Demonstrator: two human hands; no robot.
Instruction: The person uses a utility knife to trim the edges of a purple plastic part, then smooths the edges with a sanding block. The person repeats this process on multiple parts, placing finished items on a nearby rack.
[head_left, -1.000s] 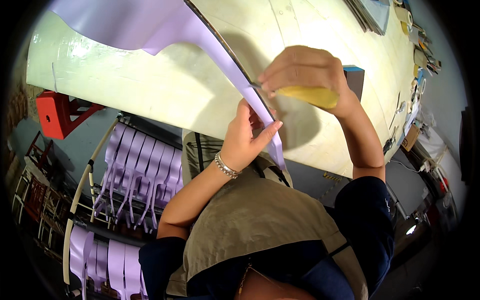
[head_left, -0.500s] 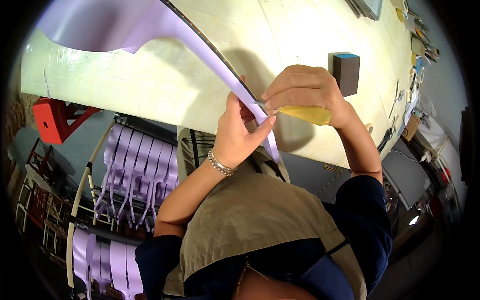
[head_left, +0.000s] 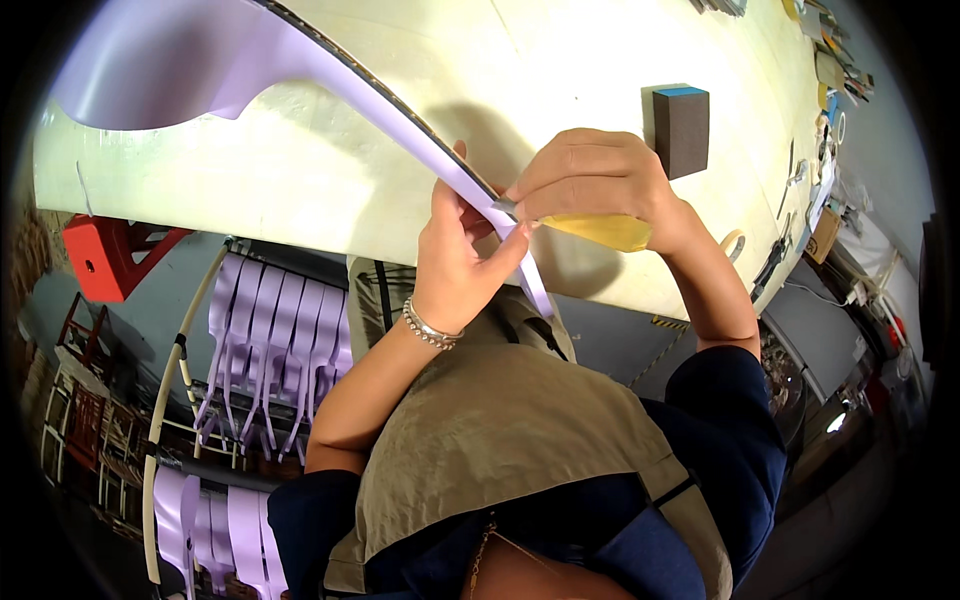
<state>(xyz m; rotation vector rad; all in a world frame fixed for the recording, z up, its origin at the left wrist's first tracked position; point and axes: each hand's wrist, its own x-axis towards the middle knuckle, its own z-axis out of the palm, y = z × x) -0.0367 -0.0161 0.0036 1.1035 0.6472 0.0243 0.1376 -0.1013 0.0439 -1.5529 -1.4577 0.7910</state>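
Observation:
A lilac guitar (head_left: 390, 135) slants across the table's near edge, its rounded body at the far left and its neck pointing toward me. Along the neck's upper side runs a dark fingerboard edge. My left hand (head_left: 455, 250) is closed round the neck near the headstock (head_left: 535, 285), thumb along its near side. In my right hand (head_left: 590, 185) is a yellow-handled tool (head_left: 605, 232), pinched between fingers and thumb. Its small grey flat tip (head_left: 505, 206) meets the neck beside the end of the fingerboard. My fingers cover much of the tool, so its exact kind does not show.
A dark grey sanding block (head_left: 682, 135) with a blue end stands on the pale covered table (head_left: 340, 215). Several tapes and tools lie along the table's right side. At the lower left, a rack (head_left: 165, 400) holds several lilac guitars. A red stand (head_left: 95, 260) is further left.
The guitar and both hands have shifted slightly left, the body also a little nearer to me. The whole view has shifted a bit too. Both hands keep their grips.

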